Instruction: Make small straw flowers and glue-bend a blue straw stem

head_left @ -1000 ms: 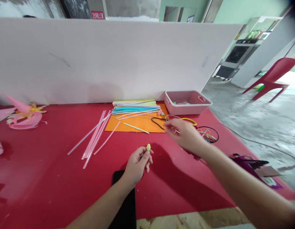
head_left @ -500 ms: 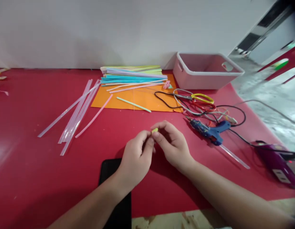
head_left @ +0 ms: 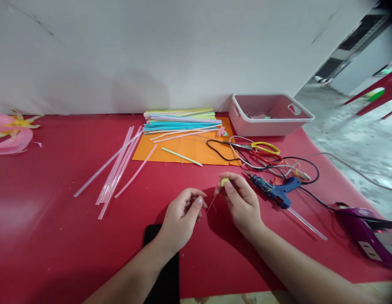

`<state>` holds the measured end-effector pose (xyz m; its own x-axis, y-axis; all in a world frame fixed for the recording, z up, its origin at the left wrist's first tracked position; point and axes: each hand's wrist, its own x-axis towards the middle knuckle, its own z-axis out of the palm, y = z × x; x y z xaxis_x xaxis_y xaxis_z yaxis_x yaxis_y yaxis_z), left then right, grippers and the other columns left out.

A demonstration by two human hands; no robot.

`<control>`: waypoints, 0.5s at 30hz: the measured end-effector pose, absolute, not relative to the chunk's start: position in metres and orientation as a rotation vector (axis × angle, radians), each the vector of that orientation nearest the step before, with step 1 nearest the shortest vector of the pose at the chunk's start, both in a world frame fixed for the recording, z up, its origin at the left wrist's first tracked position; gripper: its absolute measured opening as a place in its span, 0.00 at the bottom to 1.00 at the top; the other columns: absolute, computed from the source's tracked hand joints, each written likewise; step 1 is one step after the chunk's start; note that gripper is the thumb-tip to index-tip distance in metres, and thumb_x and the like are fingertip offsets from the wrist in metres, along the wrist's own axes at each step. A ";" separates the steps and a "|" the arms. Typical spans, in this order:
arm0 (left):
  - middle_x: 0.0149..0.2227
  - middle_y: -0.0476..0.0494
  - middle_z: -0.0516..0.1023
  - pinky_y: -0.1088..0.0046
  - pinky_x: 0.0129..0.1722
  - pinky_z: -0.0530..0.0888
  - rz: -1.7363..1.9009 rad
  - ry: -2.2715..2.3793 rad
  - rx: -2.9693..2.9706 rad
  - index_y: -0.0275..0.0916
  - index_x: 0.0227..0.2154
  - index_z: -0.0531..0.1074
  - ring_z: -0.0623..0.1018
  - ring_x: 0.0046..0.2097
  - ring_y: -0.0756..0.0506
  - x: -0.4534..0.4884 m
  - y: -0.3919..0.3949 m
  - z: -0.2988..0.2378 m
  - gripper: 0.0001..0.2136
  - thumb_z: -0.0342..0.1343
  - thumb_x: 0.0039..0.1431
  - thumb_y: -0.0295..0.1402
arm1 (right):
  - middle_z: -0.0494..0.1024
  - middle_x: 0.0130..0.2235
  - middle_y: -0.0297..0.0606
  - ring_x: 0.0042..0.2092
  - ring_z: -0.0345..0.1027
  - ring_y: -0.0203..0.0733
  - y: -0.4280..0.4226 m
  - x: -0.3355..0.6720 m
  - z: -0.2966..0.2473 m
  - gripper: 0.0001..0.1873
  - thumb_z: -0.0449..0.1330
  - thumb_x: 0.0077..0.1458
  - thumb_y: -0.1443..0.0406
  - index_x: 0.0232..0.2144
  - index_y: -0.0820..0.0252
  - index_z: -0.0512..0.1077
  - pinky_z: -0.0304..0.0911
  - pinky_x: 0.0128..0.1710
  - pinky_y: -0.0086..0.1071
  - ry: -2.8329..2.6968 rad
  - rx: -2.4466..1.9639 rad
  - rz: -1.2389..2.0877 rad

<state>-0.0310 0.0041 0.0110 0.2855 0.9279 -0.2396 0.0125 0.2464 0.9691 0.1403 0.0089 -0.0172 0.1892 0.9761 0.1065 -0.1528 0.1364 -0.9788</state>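
Yellow piece [head_left: 224,182] has passed over: left hand [head_left: 180,219] had it a second ago, both met at it after, now right hand [head_left: 245,207] alone pinches it, above the tabletop [head_left: 88,253] toward its near edge. Hands apart. Thin strand [head_left: 211,203] now shows, slanting down leftward from the piece. Left fingers loosely curled beside it; can't tell if touching. Reads as a handover, left likely freer. Glue gun [head_left: 275,191] lies toward the right edge.
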 end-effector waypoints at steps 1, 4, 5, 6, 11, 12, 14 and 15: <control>0.31 0.47 0.74 0.75 0.29 0.69 0.831 1.086 1.144 0.38 0.39 0.71 0.71 0.27 0.52 -0.031 0.004 0.010 0.10 0.53 0.65 0.39 | 0.74 0.32 0.31 0.33 0.70 0.34 0.009 0.140 -0.018 0.09 0.59 0.62 0.58 0.44 0.54 0.73 0.68 0.38 0.30 -1.005 -1.088 1.070; 0.29 0.49 0.72 0.75 0.28 0.68 0.823 1.086 1.195 0.38 0.38 0.71 0.69 0.27 0.52 -0.032 0.004 0.007 0.11 0.52 0.65 0.40 | 0.73 0.28 0.30 0.30 0.67 0.34 0.009 0.140 -0.016 0.10 0.60 0.60 0.58 0.42 0.55 0.73 0.65 0.34 0.29 -0.970 -1.122 1.119; 0.28 0.50 0.71 0.75 0.27 0.67 0.815 1.082 1.216 0.38 0.38 0.71 0.69 0.26 0.52 -0.031 0.004 0.006 0.11 0.51 0.66 0.41 | 0.72 0.27 0.30 0.29 0.67 0.34 0.009 0.139 -0.015 0.10 0.61 0.59 0.59 0.41 0.56 0.73 0.65 0.33 0.29 -0.963 -1.131 1.139; 0.27 0.50 0.71 0.75 0.27 0.66 0.806 1.074 1.235 0.38 0.37 0.70 0.68 0.25 0.52 -0.031 0.005 0.005 0.11 0.51 0.66 0.41 | 0.72 0.26 0.29 0.28 0.66 0.34 0.009 0.139 -0.014 0.09 0.61 0.58 0.60 0.40 0.56 0.73 0.64 0.31 0.28 -0.958 -1.137 1.154; 0.28 0.49 0.75 0.75 0.28 0.66 0.808 1.029 1.335 0.38 0.35 0.70 0.70 0.27 0.51 -0.028 0.005 0.003 0.11 0.51 0.66 0.41 | 0.70 0.24 0.27 0.25 0.64 0.32 0.010 0.135 -0.007 0.09 0.61 0.52 0.63 0.37 0.57 0.71 0.62 0.28 0.28 -0.976 -1.144 1.166; 0.28 0.48 0.75 0.75 0.28 0.67 0.812 1.026 1.352 0.38 0.35 0.71 0.71 0.28 0.51 -0.028 0.005 0.002 0.11 0.51 0.66 0.41 | 0.70 0.24 0.26 0.25 0.64 0.32 0.011 0.135 -0.007 0.09 0.61 0.51 0.63 0.36 0.57 0.70 0.62 0.28 0.28 -0.979 -1.147 1.166; 0.29 0.48 0.76 0.74 0.30 0.68 0.819 1.023 1.385 0.38 0.35 0.71 0.72 0.29 0.50 -0.027 0.005 0.002 0.11 0.51 0.66 0.40 | 0.70 0.23 0.26 0.24 0.63 0.32 0.011 0.134 -0.007 0.08 0.61 0.49 0.63 0.34 0.56 0.68 0.61 0.27 0.27 -0.992 -1.154 1.168; 0.29 0.47 0.76 0.74 0.31 0.69 0.823 1.024 1.400 0.38 0.34 0.72 0.73 0.30 0.50 -0.027 0.004 0.002 0.11 0.51 0.66 0.40 | 0.69 0.23 0.26 0.24 0.62 0.32 0.011 0.135 -0.007 0.07 0.61 0.48 0.63 0.33 0.57 0.68 0.61 0.26 0.27 -1.001 -1.156 1.171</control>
